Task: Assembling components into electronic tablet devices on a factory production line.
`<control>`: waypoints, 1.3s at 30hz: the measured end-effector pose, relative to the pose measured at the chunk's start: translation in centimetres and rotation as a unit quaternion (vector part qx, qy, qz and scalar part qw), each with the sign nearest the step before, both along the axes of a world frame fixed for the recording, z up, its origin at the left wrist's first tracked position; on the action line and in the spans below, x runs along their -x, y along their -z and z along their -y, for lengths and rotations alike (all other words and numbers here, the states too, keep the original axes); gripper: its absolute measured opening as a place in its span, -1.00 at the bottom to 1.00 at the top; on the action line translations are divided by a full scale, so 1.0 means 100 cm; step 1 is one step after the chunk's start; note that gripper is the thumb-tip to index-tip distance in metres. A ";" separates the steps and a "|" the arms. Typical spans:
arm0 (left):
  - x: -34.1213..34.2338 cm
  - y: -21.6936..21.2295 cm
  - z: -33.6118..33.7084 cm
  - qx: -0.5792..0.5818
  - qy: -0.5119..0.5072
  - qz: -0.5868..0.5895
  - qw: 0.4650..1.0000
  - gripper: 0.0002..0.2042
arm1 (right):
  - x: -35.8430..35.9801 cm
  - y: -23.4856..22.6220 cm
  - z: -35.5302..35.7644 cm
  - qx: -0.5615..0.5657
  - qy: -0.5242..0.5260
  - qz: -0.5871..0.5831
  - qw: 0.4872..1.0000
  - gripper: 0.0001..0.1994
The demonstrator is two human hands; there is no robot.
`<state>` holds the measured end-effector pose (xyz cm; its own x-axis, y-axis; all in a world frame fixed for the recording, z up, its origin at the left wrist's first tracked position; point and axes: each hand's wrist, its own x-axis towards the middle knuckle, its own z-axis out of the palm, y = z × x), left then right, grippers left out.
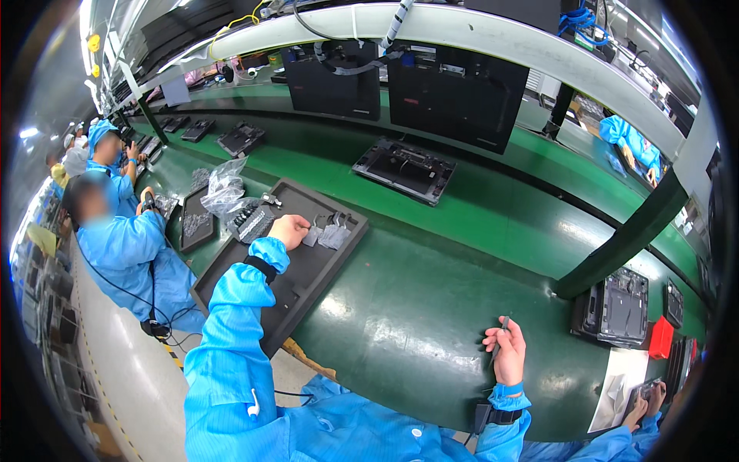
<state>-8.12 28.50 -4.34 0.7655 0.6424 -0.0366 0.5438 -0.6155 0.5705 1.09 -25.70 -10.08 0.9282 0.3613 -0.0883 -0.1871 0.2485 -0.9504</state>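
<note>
My left hand reaches over a dark grey tray, its fingertips pinched together. Whatever lies between them is too small to make out. Right beside those fingers are small grey parts that look like thin pouches. Further left in the tray lie a stack of dark ribbed pieces and a crumpled clear plastic bag. Lower right, above the green bench, my right hand is raised with its fingers closed around a slim dark tool, whose exact kind I cannot tell.
An opened laptop chassis lies on the green conveyor ahead. Black panels stand behind it. A slanted dark post rises at right, near stacked chassis and a red bin. Co-workers in blue sit on both sides.
</note>
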 end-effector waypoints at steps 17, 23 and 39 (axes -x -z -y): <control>0.066 0.010 -0.084 -0.082 -0.405 0.002 0.911 -0.22 | -0.002 0.002 0.002 0.011 0.008 -0.003 1.000 -0.67; 0.027 0.003 -0.091 -0.082 -0.431 -0.116 0.891 -0.07 | -0.003 0.006 0.002 -0.004 0.010 -0.001 1.000 -0.67; -0.009 0.039 -0.113 -0.175 -0.295 -0.330 0.880 -0.31 | -0.002 0.005 0.009 0.011 0.009 -0.003 1.000 -0.68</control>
